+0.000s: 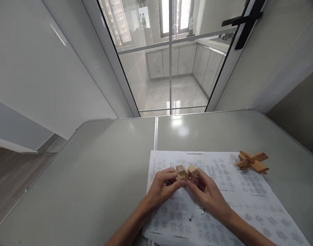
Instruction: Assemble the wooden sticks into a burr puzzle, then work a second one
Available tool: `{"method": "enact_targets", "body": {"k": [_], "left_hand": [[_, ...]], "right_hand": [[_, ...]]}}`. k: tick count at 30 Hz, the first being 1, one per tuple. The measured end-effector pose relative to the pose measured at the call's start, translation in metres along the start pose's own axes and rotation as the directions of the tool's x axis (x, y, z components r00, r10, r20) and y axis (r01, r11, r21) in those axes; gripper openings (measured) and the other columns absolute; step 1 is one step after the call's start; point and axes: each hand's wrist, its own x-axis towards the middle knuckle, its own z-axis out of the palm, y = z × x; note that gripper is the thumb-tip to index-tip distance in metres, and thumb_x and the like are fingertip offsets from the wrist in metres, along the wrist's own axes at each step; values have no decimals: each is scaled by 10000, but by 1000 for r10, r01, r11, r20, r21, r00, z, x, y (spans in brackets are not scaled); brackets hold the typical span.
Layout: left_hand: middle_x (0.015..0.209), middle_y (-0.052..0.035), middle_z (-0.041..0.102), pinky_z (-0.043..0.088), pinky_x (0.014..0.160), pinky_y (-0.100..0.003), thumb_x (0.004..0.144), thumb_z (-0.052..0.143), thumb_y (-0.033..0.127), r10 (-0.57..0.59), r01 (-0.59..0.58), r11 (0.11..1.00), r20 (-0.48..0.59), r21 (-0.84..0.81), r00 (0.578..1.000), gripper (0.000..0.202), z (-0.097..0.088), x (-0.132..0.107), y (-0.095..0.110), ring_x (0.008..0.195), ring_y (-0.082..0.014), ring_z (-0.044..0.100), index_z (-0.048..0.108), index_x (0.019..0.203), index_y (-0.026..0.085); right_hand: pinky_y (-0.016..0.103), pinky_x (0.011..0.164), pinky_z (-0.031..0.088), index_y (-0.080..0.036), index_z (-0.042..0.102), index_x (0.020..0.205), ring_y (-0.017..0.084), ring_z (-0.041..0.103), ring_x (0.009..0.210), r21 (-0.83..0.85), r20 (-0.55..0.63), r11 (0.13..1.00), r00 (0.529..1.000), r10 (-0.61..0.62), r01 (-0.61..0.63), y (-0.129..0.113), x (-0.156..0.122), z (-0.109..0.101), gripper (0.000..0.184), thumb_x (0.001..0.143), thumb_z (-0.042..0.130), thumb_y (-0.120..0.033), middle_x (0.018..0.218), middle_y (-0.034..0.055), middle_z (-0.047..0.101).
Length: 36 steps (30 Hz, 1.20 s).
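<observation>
Both my hands meet over a printed sheet [248, 201] on a grey table [94, 177]. My left hand [163, 184] and my right hand [205, 189] each pinch a small cluster of light wooden puzzle blocks [185, 171], held between the fingertips just above the paper. The fingers of both hands are curled round the pieces. A second wooden puzzle [253, 161], a cross of interlocked bars, lies on the sheet's far right corner, apart from my hands.
The sheet is covered with rows of small printed diagrams. A seam [155, 133] splits the tabletop in two. Beyond the far edge stand a glass door [169, 68] with a black handle [245, 20] and white wall panels.
</observation>
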Motion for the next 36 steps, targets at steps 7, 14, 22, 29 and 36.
{"method": "enact_targets", "body": {"k": [7, 14, 22, 29, 36], "left_hand": [[802, -41, 595, 360, 641, -259, 924, 700, 470, -15, 15, 1000, -9, -2, 1000, 365, 1, -2, -1, 729, -147, 477, 733, 754, 149], [724, -13, 530, 354, 664, -273, 938, 649, 532, -50, 49, 998, -25, -49, 998, 469, -3, 1, 0, 720, -151, 460, 583, 663, 158], [654, 34, 496, 379, 589, -248, 1016, 470, 593, -218, 158, 945, -192, -288, 957, 458, -7, 3, -11, 573, -111, 440, 530, 810, 188], [708, 24, 549, 385, 561, -244, 1039, 409, 593, -198, 172, 941, -63, -291, 978, 451, -4, 2, -3, 527, -94, 454, 495, 852, 192], [666, 46, 417, 324, 569, -246, 1023, 433, 603, -201, 206, 975, 58, -87, 978, 467, -7, 0, 0, 593, -110, 364, 445, 782, 202]], "right_hand": [[259, 553, 327, -217, 546, 873, 125, 374, 606, 51, 101, 997, 993, 58, -64, -4, 4, -7, 363, 943, 672, -551, 674, -63, 372], [259, 514, 385, -211, 619, 986, 125, 449, 519, 40, 61, 998, 997, 37, -39, -1, 3, -2, 332, 950, 664, -538, 580, -64, 469], [277, 586, 469, -240, 629, 1048, 144, 517, 628, -188, -28, 971, 988, -153, 145, 1, 3, -5, 213, 985, 642, -442, 840, 22, 648], [290, 646, 514, -266, 584, 1180, 151, 588, 700, -167, -45, 963, 974, -221, 211, 1, 2, -5, 224, 1005, 612, -403, 1017, 47, 655], [290, 592, 486, -238, 567, 1257, 136, 560, 612, 117, 43, 988, 993, -107, 101, 2, 4, -9, 333, 1073, 448, -489, 903, 33, 640]]}}
